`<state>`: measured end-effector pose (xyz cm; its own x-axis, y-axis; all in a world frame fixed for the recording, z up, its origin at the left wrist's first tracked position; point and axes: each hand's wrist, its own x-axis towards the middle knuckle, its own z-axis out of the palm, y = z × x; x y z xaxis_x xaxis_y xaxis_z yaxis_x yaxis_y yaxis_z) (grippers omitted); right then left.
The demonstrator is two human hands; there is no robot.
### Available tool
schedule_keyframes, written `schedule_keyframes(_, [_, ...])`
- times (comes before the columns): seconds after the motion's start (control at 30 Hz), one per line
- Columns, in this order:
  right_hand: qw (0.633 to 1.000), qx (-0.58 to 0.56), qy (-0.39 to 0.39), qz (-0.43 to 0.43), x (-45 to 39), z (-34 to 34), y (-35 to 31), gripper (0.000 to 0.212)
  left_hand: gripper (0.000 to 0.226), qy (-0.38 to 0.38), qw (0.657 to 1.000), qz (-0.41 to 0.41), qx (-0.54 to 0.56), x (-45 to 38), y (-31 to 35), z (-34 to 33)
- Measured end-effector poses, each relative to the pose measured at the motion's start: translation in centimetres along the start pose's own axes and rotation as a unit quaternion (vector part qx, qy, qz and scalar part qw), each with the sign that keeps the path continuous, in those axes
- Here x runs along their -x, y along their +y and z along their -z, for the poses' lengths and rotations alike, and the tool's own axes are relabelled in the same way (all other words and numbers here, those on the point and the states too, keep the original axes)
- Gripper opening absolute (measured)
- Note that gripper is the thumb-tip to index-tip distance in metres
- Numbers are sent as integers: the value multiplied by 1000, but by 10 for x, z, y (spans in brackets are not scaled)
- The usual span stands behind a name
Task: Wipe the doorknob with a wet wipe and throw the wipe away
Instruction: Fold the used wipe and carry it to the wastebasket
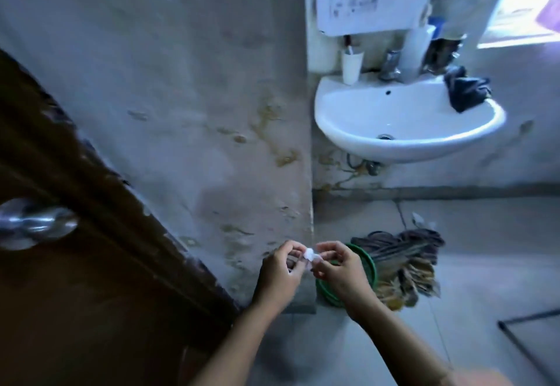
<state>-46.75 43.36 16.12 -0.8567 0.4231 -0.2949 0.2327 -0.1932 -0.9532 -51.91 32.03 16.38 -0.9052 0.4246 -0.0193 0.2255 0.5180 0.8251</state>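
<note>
A shiny metal doorknob (33,222) sticks out of the dark brown door (91,294) at the far left. Well to its right, low in the middle of the view, my left hand (280,273) and my right hand (339,270) face each other, fingertips pinched on a small white wet wipe (311,256) held between them. The wipe is bunched up and mostly hidden by my fingers. Both hands are apart from the doorknob.
A stained grey wall (197,112) ends in a corner behind my hands. A white sink (409,122) with a cup, a tap and a dark cloth hangs at the upper right. On the tiled floor lie a green basin (371,264) and a mop head (409,264).
</note>
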Motion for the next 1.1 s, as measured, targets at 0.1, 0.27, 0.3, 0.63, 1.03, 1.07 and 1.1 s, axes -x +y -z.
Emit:
schedule_keyframes(0.1, [998,50,33,-20,-10,40,24,27,20,-43,999,26,3,-6,1,-50])
schedule_keyframes(0.27, [995,73,40,-61,-37,96,60,16,19,-85,995,59,0,-24,-6,-119])
schedule_keyframes(0.3, [994,76,34,-67,-45,105,67,17,12,-90,994,70,-4,-29,-9,-130])
schedule_keyframes(0.63, [984,103,-7,-143,-129,166,187,18,11,-83,976,199,7,-70,-92,-262])
schedule_keyframes(1.03, [969,114,5,-221,-239,194,333,33,31,-112,952,285,27,-132,-225,-379])
schedule_keyframes(1.07, [968,116,7,-221,-248,194,339,34,32,-112,951,287,26,-140,-231,-384])
schedule_keyframes(1.1, [968,118,6,-221,-258,193,347,34,34,-114,951,287,20,-147,-239,-390])
